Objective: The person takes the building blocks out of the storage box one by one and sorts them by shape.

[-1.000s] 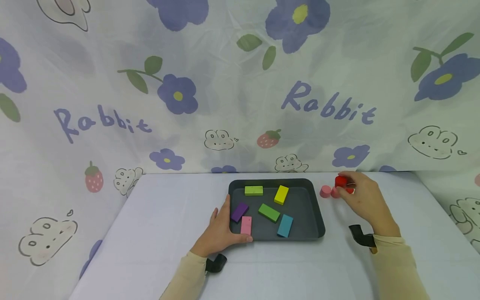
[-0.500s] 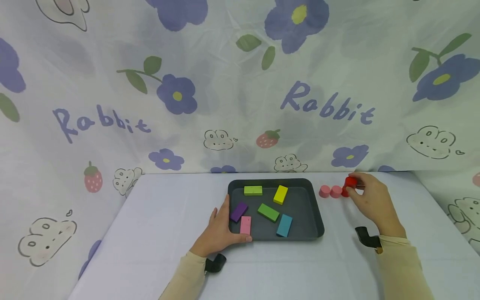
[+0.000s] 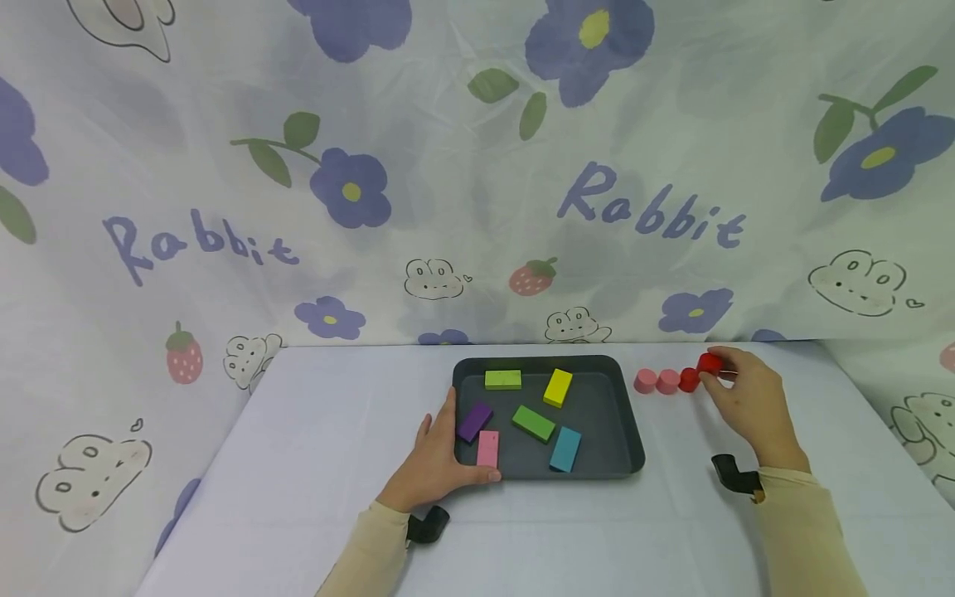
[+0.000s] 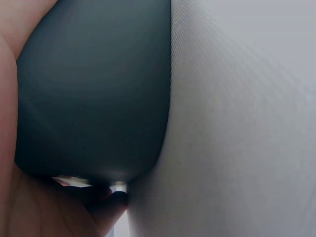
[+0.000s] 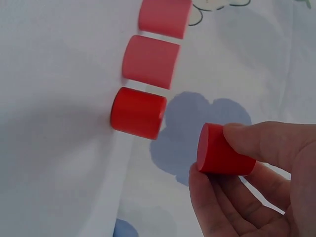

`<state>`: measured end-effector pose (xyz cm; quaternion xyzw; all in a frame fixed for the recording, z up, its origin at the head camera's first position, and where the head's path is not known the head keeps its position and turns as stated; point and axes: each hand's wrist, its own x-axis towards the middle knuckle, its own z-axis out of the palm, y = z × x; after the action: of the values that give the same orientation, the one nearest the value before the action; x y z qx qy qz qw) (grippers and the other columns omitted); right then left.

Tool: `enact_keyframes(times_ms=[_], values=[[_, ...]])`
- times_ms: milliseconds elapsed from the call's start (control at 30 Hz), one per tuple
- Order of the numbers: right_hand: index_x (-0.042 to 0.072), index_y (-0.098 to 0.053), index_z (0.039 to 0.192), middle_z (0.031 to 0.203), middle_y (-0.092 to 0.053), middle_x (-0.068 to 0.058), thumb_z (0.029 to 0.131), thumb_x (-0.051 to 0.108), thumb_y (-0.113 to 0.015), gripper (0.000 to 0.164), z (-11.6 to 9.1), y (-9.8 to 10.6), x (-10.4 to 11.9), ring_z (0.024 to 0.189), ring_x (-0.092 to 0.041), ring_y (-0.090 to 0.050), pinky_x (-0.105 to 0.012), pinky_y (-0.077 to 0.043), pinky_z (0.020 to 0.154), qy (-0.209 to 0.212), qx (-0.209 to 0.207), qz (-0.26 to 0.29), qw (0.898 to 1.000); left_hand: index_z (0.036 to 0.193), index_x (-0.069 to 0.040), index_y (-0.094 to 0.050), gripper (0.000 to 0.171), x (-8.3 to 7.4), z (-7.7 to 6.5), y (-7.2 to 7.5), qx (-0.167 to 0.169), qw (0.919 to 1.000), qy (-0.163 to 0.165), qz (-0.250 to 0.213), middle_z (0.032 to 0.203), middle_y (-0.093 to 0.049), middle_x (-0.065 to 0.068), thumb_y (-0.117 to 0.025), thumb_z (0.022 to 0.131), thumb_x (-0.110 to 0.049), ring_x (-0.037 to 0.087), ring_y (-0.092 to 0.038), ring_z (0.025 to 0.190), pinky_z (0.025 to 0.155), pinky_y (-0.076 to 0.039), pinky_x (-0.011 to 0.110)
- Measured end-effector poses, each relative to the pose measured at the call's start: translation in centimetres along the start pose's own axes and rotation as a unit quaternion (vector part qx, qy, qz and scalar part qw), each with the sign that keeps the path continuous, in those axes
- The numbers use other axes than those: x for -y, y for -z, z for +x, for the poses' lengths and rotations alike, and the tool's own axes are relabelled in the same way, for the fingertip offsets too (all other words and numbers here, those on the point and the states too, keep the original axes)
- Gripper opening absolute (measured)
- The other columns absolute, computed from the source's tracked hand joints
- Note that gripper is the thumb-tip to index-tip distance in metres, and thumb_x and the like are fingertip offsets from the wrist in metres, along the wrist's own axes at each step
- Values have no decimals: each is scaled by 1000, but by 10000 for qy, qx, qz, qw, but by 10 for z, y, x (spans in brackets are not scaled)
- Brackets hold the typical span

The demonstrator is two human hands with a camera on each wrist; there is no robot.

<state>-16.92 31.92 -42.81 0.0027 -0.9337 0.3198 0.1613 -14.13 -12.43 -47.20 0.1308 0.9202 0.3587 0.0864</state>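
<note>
My right hand (image 3: 749, 402) pinches a red cylinder block (image 5: 222, 150) between thumb and fingertips, raised at the back right. Just left of it, a second red cylinder (image 3: 689, 380) and two pink cylinders (image 3: 667, 381) stand in a row on the white table. My left hand (image 3: 436, 460) holds the front left corner of a dark grey tray (image 3: 604, 414), thumb at its front edge and fingers along its left side. In the left wrist view the tray's smooth outer wall fills much of the picture, with fingers against it.
Inside the tray lie several rectangular blocks: a light green block (image 3: 503, 380), a yellow block (image 3: 558, 388), a green block (image 3: 533, 423), a purple block (image 3: 474, 421), a pink block (image 3: 488, 448) and a blue block (image 3: 565, 449). A printed curtain (image 3: 477, 166) hangs behind the table.
My right hand has moved right with the red cylinder, from above the pink cylinders past the other red one, which now shows fully. My left hand and the tray stay put.
</note>
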Motion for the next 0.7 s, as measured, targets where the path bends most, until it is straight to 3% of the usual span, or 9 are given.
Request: enact_keyframes(times_ms=[467,700], values=[[-12,-54,134,120,-60,-36,94,3,-65,44,5,-7,-13,105,-52,-61,-62,-52,88,-519,-73,-70,9986,161,-3,3,141,1,1,0,1,10000,-57,-43,168,-5,14,-84,68,-65,31,-17,153,123,4,52],[-14,-55,131,118,-60,-38,93,1,-65,42,6,-11,-18,103,-52,-61,-62,-53,87,-518,-28,-105,9986,161,-5,4,142,1,1,-1,33,10000,10,-20,168,-4,11,-84,68,-65,28,-14,153,123,5,50]])
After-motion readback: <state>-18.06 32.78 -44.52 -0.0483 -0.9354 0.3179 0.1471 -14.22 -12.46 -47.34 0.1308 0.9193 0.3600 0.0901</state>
